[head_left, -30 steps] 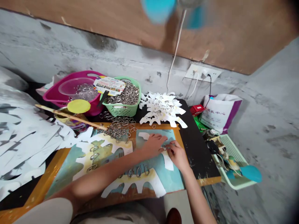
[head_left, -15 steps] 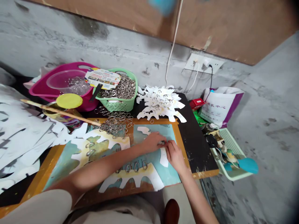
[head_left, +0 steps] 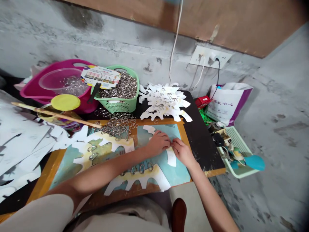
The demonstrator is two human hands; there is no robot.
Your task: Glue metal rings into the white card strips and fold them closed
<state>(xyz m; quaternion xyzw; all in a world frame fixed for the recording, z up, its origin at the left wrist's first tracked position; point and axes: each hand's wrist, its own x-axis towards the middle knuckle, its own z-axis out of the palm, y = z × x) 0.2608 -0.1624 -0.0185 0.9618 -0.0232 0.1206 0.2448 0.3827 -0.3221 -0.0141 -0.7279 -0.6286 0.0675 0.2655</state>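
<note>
My left hand [head_left: 159, 142] and my right hand [head_left: 182, 153] meet at the fingertips over a white paper cutout [head_left: 171, 158] on the blue sheet [head_left: 179, 175]. Both hands are closed, with fingers curled together. What they pinch is hidden by the fingers. The cutout's ends show above my left hand and below my right fingers. Nearer my body lies another scalloped cutout [head_left: 145, 176], with several metal rings [head_left: 142, 168] along its upper edge. Under and beyond my left forearm is a third curved cutout [head_left: 83, 157], also bearing metal rings.
Loose metal rings [head_left: 118, 125] are heaped near a green basket [head_left: 120, 105] full of more. A pink basket [head_left: 31, 91], a tin with a yellow lid [head_left: 65, 102] and a stick [head_left: 60, 115] stand left. Stacked cutouts [head_left: 166, 103] lie behind; a pale basket [head_left: 241, 175] is right.
My fingertips have drawn closer together over the cutout, and the dark ring-like shape seen by my left fingers is now hidden. The whole view has shifted slightly.
</note>
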